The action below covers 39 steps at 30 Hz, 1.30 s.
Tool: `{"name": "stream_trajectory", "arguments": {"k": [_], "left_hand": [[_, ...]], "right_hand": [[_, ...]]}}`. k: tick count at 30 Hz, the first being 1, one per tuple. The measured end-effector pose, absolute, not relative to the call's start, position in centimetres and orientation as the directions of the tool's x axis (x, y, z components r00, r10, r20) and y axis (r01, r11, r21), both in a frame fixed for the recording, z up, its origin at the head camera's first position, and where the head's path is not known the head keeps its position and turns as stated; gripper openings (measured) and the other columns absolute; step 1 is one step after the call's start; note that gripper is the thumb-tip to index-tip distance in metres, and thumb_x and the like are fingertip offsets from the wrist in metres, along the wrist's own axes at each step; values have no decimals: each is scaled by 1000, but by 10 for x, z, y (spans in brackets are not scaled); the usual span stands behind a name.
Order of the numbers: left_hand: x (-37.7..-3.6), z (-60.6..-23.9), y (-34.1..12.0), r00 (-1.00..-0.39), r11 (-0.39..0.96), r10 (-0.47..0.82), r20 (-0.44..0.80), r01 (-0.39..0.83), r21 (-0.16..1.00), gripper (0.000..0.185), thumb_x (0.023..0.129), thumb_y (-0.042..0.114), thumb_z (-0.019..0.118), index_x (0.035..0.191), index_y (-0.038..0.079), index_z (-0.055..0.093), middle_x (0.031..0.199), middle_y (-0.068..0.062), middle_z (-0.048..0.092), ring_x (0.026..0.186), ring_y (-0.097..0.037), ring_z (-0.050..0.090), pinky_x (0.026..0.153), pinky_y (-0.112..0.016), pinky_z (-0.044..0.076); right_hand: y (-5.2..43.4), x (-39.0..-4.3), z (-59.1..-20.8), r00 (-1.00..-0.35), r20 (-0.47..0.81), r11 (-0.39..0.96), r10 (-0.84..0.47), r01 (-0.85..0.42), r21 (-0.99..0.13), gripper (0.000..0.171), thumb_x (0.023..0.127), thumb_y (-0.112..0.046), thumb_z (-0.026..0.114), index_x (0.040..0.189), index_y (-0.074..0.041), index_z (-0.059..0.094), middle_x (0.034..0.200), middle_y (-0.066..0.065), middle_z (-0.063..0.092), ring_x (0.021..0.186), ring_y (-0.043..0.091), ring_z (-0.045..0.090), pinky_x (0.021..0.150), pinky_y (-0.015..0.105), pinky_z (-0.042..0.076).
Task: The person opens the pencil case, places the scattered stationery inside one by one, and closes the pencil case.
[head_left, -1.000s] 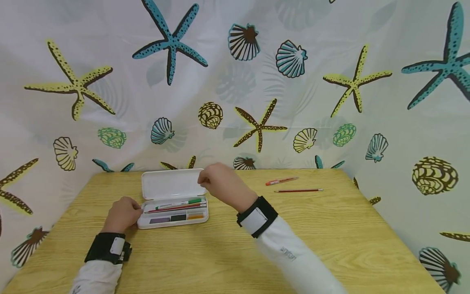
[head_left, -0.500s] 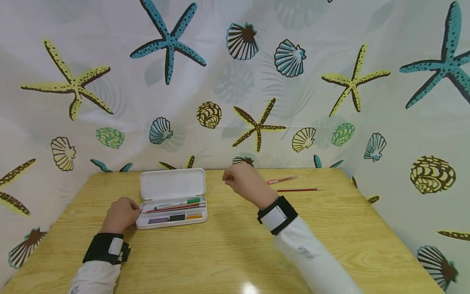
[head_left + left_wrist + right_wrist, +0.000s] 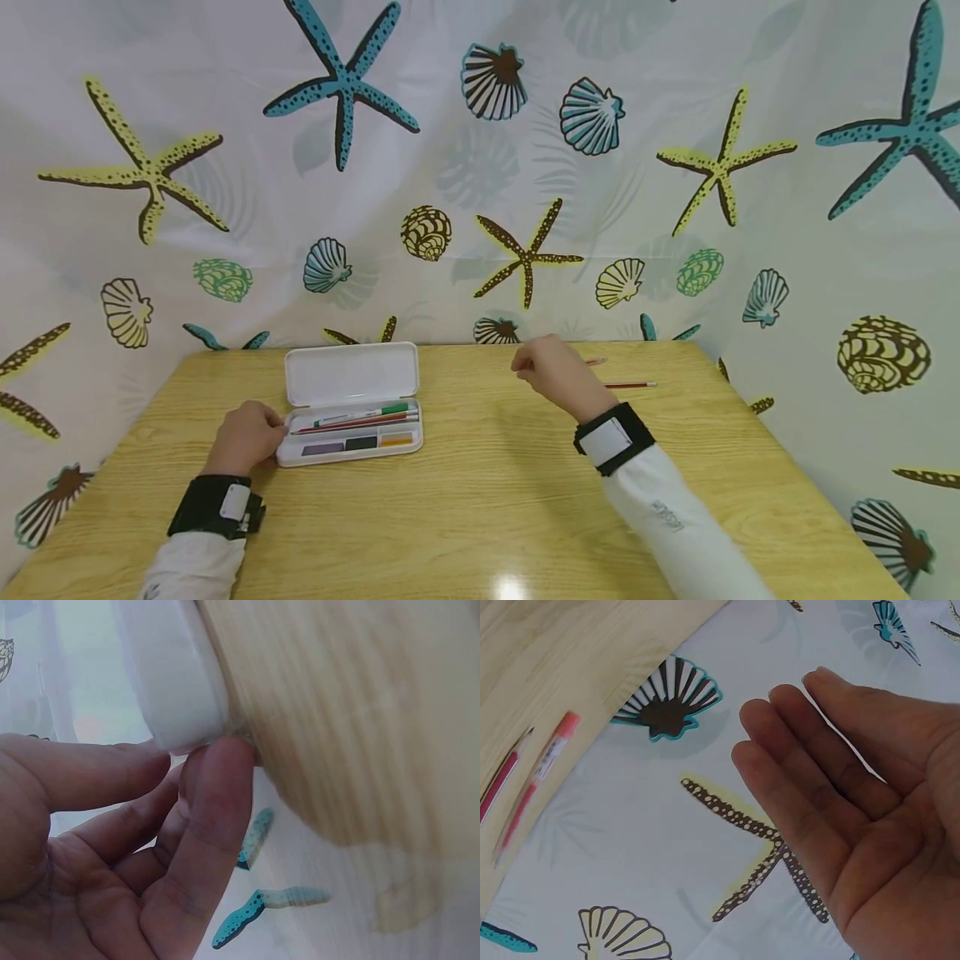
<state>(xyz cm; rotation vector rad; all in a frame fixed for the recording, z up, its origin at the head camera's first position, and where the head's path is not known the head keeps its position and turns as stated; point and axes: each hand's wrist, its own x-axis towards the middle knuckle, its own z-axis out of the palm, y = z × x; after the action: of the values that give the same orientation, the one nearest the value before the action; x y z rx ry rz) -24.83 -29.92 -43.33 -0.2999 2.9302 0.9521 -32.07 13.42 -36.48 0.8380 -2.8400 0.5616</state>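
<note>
Fig.: Wooden table (image 3: 480, 500) w/ open white plastic pencil case (image 3: 350, 402) near its far-left part, lid folded back toward the far edge. Tray holds a green-capped pen (image 3: 365, 412), a red pencil and small coloured blocks.

Change: one sec. ago the right hand (image 3: 551, 372) sat at the case lid's right end; half a sec. ago it was midway along the far edge; now it hangs above the far-right part of the table, well apart from the case. Case and left hand unchanged. Judged: the right hand has left the case and is travelling toward the loose items.

Right hand: empty, fingers (image 3: 795, 761) relaxed and nearly straight in the wrist view; holds nothing. Just beyond it lie a red-capped pen (image 3: 536, 780) and a red-and-grey wooden pencil (image 3: 632, 385), side by side near the far edge; the hand hides most of the pen in the head view. No contact w/ either.

Left hand (image 3: 243, 437): at the case's left end, fingertips (image 3: 217, 761) touching its white corner; thumb and fingers appear to pinch that corner, steadying the tray.
</note>
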Motion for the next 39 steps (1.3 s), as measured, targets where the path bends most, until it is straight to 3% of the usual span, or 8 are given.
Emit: {"name": "stream_trajectory", "arguments": {"k": [15, 27, 39], "left_hand": [[-250, -435, -298, -977, 793, -181, -115, -214, 571, 29, 98, 8, 61, 109, -19, 65, 89, -25, 67, 68, -25, 64, 58, -32, 52], [-249, -434, -301, -980, 798, -173, -103, -201, 569, 29, 98, 7, 61, 108, -19, 65, 89, -25, 66, 68, -25, 63, 57, -31, 51], [-248, -431, -299, -978, 792, -176, -113, -208, 574, 29, 99, 8, 61, 109, -19, 65, 88, -24, 66, 67, -25, 63, 58, -32, 51]], "right_hand": [[192, -337, -376, -890, 163, 834, -425, -455, -312, 9, 91, 1, 74, 99, -1, 79, 93, 10, 75, 84, 24, 70, 76, 40, 57], [226, -354, -396, -920, 96, 877, -380, -391, -279, 17, 90, 7, 70, 105, 4, 78, 100, 16, 75, 93, 30, 71, 81, 45, 57], [249, -366, -420, -937, 87, 901, -339, -350, -257, 15, 91, 7, 69, 101, 3, 79, 101, 17, 75, 95, 32, 70, 83, 48, 57]]}}
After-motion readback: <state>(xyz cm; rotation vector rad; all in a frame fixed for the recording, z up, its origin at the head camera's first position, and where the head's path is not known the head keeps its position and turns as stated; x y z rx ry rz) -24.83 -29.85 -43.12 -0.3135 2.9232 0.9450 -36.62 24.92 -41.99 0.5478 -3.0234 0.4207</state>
